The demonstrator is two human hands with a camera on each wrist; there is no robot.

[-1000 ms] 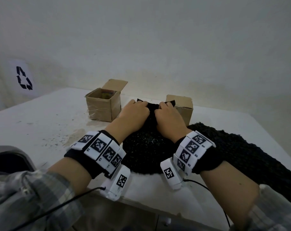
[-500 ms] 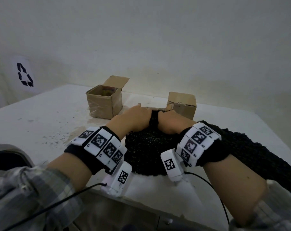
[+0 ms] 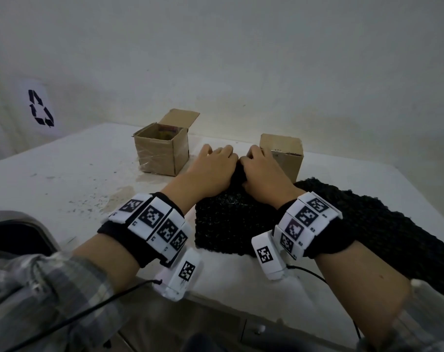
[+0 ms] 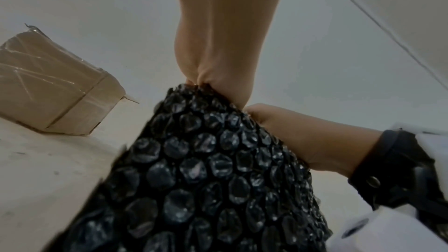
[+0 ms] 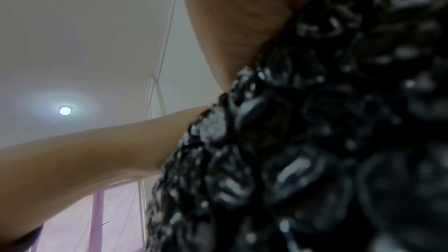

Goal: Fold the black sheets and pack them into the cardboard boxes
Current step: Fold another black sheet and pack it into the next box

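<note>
On the white table (image 3: 63,179), at twelve o'clock from me, my left hand (image 3: 210,166) and right hand (image 3: 263,171) sit side by side on the far edge of the folded black sheet (image 3: 228,219), a black bubble wrap. Both hands grip that edge, fingers curled over it and out of sight; the left wrist view shows my left palm pinching the bubbled layer (image 4: 206,170). More of the sheet trails off toward four o'clock. An open cardboard box (image 3: 162,151) stands at eleven o'clock, tape across its front; a second cardboard box (image 3: 282,151) stands at one o'clock, just behind my right hand. A recycling symbol (image 3: 40,107) is printed on the wall at nine o'clock; my wristbands (image 3: 152,224) carry square coded markers with tiny characters too small to read. Compared with half a second ago, my hands have pushed farther forward, nearer the boxes.
</note>
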